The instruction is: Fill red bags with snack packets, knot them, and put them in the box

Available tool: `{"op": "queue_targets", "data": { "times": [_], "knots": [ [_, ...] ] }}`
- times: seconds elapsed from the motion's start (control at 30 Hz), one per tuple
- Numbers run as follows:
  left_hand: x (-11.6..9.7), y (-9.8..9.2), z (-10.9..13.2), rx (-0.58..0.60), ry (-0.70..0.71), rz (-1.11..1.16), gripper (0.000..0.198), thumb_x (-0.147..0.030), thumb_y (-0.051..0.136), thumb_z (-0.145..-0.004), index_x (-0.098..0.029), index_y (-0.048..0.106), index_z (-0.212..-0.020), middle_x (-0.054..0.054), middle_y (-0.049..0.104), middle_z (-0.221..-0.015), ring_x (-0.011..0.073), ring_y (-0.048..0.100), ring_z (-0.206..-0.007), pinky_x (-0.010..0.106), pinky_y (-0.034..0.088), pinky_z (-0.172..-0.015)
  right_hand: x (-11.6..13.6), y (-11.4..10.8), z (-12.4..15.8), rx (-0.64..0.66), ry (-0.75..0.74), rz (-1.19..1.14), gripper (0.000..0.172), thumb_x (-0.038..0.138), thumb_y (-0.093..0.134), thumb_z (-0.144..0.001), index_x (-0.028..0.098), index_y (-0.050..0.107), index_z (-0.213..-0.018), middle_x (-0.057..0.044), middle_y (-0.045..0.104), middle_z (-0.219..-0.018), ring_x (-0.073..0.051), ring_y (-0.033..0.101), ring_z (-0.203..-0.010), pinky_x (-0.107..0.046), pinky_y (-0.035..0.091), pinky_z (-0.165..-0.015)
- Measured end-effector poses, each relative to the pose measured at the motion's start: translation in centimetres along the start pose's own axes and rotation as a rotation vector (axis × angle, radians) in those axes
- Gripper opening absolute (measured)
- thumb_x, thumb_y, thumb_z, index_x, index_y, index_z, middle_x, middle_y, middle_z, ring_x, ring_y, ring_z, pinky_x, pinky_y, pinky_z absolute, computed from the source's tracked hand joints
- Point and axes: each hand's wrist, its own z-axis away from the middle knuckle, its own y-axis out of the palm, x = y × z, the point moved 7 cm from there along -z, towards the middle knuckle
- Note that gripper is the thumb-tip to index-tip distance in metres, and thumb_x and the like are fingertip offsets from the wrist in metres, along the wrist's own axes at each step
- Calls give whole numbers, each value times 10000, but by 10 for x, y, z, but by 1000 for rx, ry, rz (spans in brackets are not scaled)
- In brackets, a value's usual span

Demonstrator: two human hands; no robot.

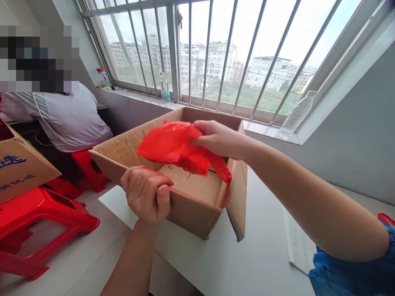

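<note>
A brown cardboard box [191, 218] stands open on the white table, one side flap hanging down at its right. My left hand [146, 193] grips the box's near wall, fingers folded over the top edge and thumb on the outside. Over the box's opening, my right hand [212, 137] is closed on a crumpled red plastic bag [175, 144]. The bag hangs partly down, with one strip reaching the right inner corner. Beneath it the box's bare bottom shows, with a few small dark marks.
The white table [256, 246] carries papers [299, 238] at right. Red stools [52, 213] and another cardboard box [21, 168] stand at left, near a seated person [68, 115]. Plastic bottles [299, 113] stand on the sill of the barred window.
</note>
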Motion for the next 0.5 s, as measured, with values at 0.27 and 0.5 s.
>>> {"op": "queue_targets", "data": {
  "times": [0.27, 0.5],
  "knots": [
    [3, 5, 4, -35, -15, -20, 377, -370, 379, -955, -226, 554, -654, 18, 541, -553, 184, 536, -595, 482, 434, -826, -47, 41, 3, 567, 137, 501, 293, 20, 524, -727, 192, 678, -907, -5, 677, -883, -104, 540, -656, -202, 352, -539],
    [11, 10, 6, -37, -63, 38, 414, -400, 342, -981, -209, 575, -696, 16, 527, -583, 183, 546, -689, 523, 406, -924, -53, 45, 10, 621, 107, 421, 376, -1, 634, -694, 205, 759, -983, 17, 702, -803, -87, 577, -620, -181, 382, -542]
  ]
}}
